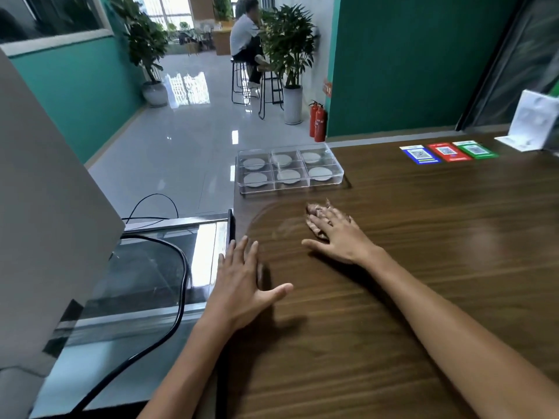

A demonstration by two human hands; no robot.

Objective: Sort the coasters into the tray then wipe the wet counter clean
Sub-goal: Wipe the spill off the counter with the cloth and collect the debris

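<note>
While right hand (335,234) presses brown cloth (314,210) flat at frame centre, fingers straight, left hand (242,282) rests flat, released. Coasters (287,174) already in tray (242,189), upper centre. Risk: wide wipe stroke nudges tray off counter (423,282) edge.

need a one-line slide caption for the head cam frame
Coasters sorted in the clear tray; right hand presses a brown cloth on the wooden counter, left hand flat beside it.
</note>
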